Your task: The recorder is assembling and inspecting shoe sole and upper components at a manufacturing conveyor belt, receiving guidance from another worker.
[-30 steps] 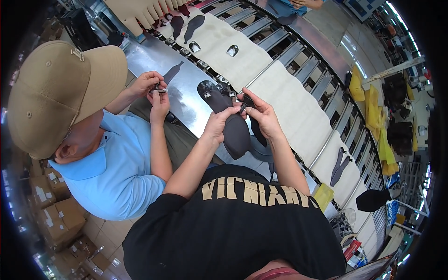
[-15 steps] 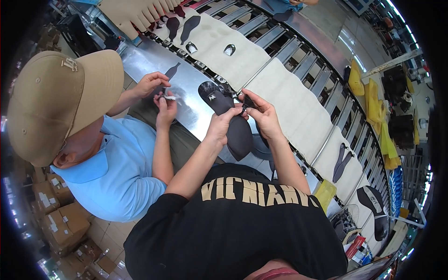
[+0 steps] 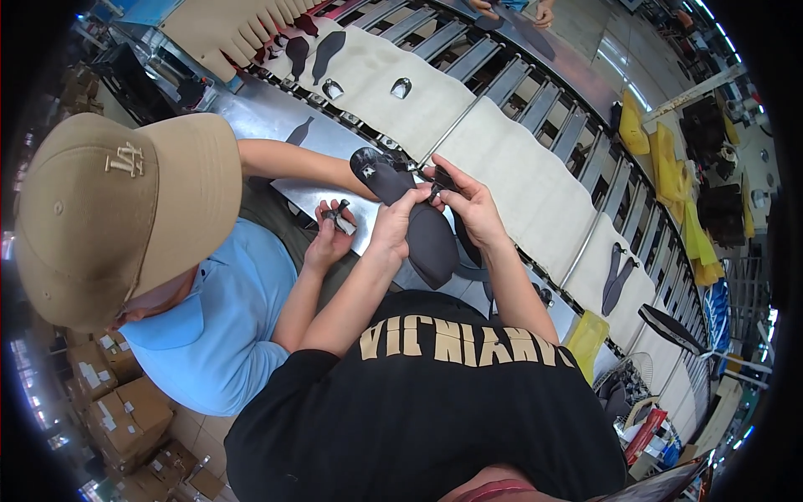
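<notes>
Over the edge of the metal worktop (image 3: 242, 113) I hold up a dark grey sandal sole (image 3: 430, 247), tilted, its black patterned end away from me. My left hand (image 3: 391, 224) is closed on the sole's side, thumb and fingertips meeting at a small black strap piece (image 3: 436, 186). My right hand (image 3: 477, 213) pinches the same dark strap from the other side, and a small whitish bit shows at its fingertips. The exact shape of the strap is hidden by my fingers. Part of another dark piece shows below my right hand.
At left a co-worker in a cap (image 3: 142, 197) holds a small black-and-white piece (image 3: 340, 219), with one arm reaching behind my sole. A roller conveyor with a pale cloth belt (image 3: 502, 180) carries dark soles and straps (image 3: 617, 278). Cartons (image 3: 125, 418) are stacked at lower left.
The co-worker's one arm has stretched out behind my sole, and the other hand now shows a black-and-white piece. A sole far right on the conveyor has tipped. My hands keep nearly the same pose.
</notes>
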{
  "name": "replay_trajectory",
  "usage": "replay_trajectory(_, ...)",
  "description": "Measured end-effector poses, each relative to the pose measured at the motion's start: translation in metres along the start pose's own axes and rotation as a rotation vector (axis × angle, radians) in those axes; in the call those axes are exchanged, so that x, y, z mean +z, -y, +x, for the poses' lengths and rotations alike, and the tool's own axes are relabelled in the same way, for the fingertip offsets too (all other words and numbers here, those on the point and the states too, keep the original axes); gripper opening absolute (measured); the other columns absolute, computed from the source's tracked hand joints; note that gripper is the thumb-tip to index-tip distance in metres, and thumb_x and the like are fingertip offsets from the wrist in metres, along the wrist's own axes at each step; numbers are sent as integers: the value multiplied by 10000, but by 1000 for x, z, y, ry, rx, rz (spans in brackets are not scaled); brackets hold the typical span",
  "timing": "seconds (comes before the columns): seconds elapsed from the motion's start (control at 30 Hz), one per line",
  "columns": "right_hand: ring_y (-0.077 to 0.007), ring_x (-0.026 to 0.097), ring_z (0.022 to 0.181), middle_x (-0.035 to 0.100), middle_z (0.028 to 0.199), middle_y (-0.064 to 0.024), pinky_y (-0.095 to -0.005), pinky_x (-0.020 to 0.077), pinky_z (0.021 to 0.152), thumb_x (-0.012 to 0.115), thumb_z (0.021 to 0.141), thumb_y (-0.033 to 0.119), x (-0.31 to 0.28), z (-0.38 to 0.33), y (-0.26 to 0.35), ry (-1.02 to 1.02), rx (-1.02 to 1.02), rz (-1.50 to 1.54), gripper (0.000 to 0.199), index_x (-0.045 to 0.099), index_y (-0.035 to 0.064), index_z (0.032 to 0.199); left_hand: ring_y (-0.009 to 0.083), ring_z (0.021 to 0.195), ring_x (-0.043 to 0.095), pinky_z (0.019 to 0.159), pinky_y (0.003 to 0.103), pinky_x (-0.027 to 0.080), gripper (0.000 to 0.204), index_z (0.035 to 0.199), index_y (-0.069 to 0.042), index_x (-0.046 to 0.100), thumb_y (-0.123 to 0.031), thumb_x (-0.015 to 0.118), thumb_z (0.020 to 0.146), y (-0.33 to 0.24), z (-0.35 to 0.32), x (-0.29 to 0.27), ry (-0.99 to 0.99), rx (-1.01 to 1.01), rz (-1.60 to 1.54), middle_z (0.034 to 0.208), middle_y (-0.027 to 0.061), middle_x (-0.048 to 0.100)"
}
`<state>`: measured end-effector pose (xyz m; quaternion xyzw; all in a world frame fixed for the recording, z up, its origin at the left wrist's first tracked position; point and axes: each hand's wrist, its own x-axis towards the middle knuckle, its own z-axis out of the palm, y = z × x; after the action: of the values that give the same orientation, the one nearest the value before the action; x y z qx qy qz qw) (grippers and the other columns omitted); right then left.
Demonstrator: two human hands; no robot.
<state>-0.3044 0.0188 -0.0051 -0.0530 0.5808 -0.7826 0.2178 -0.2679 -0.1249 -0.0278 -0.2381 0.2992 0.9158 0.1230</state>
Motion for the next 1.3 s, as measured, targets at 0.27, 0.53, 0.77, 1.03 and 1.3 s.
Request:
replay_trajectory(0.27,-107,585,838,609,1203,-78,-256,488,758,530,812,-69,-2,1,-3,-7,19,43,570,507,51,1369,212,709,658,659,308,547,225,985,44,612,-98,658,816,0,-2,3,-24,28,14,807,123,657)
replay_trajectory(0.53,-109,591,835,615,1196,-80,-255,488,756,539,809,-70,-4,2,-5,-7,8,54,572,510,53,1367,223,749,669,694,312,559,281,1059,52,586,-93,635,824,2,2,-3,-14,12,19,839,129,661)
replay_trajectory(0.77,-100,586,824,620,1192,-75,-253,492,761,531,796,-82,-5,2,-6,-34,10,38,577,525,59,1356,221,702,657,660,315,549,201,974,49,610,-72,649,818,0,2,2,-10,21,10,804,132,653)
replay_trajectory(1.03,-92,578,816,623,1180,-69,-239,492,748,530,790,-97,-9,4,-12,-89,10,17,580,545,76,1343,216,697,654,648,306,540,190,978,52,619,-71,632,833,9,4,11,-92,129,140,798,121,653)
replay_trajectory(1.3,-98,584,828,623,1180,-67,-244,490,749,588,796,-85,-13,4,-12,-43,4,39,590,525,74,1361,219,698,644,649,314,536,183,952,48,628,-87,633,828,9,17,-4,-6,6,26,785,120,647)
